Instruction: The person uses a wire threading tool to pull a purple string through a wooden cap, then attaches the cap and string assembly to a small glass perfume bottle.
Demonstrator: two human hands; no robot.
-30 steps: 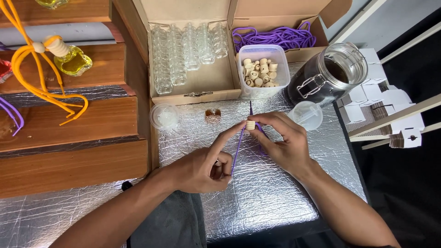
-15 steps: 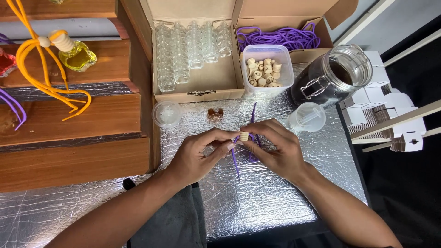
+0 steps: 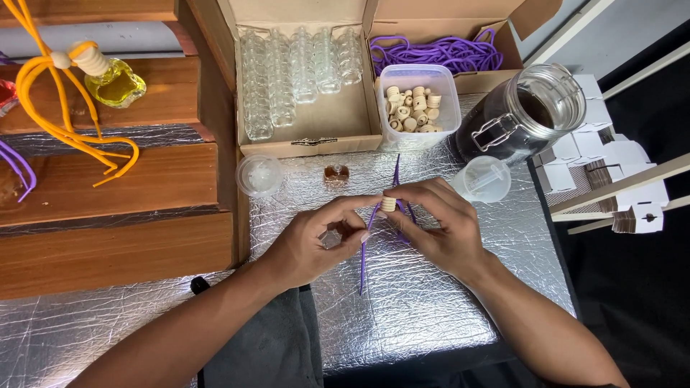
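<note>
**Cork bead pinched on a purple cord between both hands**

The wooden bead (image 3: 389, 204) sits at the meeting fingertips, at 12 o'clock from both hands. The right hand (image 3: 438, 230) pinches it; the left hand (image 3: 316, 241) grips the purple cord (image 3: 366, 248), nearly as close. The cord runs 12 to 6 o'clock over the foil-covered counter (image 3: 431, 309). The bead is small, pale and ribbed.

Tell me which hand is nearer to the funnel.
Right. The right hand lies just below-left of the funnel; the left hand sits farther left, beyond the wooden cap.
</note>
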